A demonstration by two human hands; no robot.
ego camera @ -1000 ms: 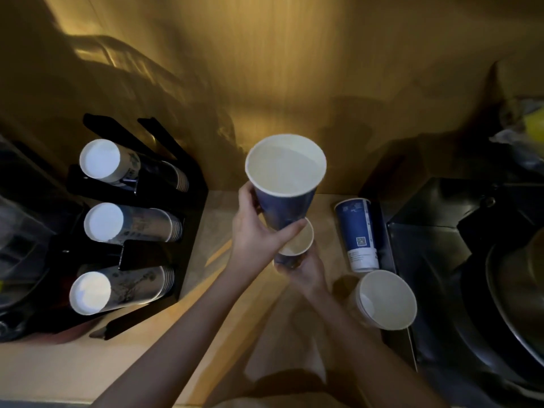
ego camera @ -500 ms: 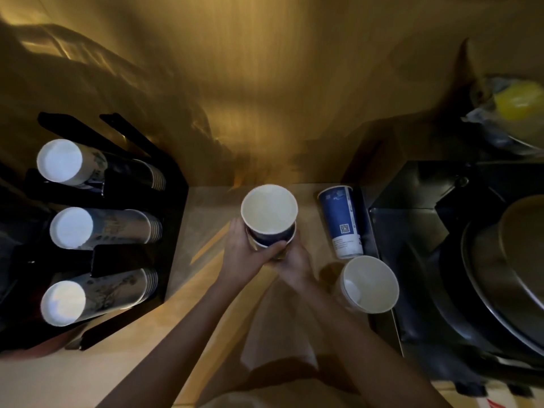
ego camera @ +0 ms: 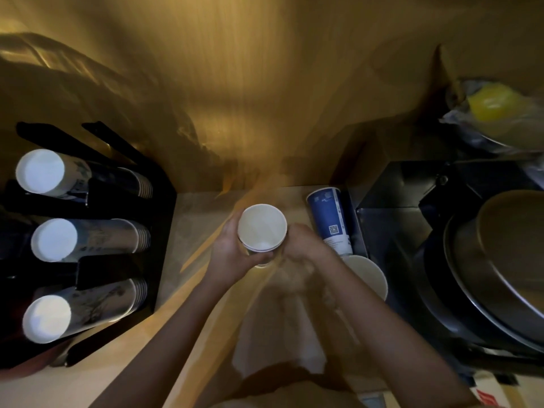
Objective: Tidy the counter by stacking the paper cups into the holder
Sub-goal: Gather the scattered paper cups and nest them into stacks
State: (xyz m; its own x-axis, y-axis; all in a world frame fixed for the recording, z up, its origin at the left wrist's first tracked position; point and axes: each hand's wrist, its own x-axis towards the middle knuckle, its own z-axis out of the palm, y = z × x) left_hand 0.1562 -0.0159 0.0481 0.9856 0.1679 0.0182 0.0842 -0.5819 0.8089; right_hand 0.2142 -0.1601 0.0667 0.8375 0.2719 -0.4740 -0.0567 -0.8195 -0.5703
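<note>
Dim amber light is washing over the wooden counter [ego camera: 188,228] where I am tidying paper cups. Beside it, the black holder [ego camera: 159,231] is carrying three lying stacks, well apart from my work. Between the holder and two loose cups, a blue cup [ego camera: 329,222] on its side and a white-mouthed cup [ego camera: 368,275] partly hidden by my arm, I am nesting a pair. My left hand [ego camera: 232,254] is gripping the nested cups [ego camera: 262,228]; my right hand [ego camera: 300,251] is blurring beside them, its grip unreadable. Pressing unevenly could be crumpling a rim or jamming the pair. A second ago I was lifting the upper cup high above the lower.
</note>
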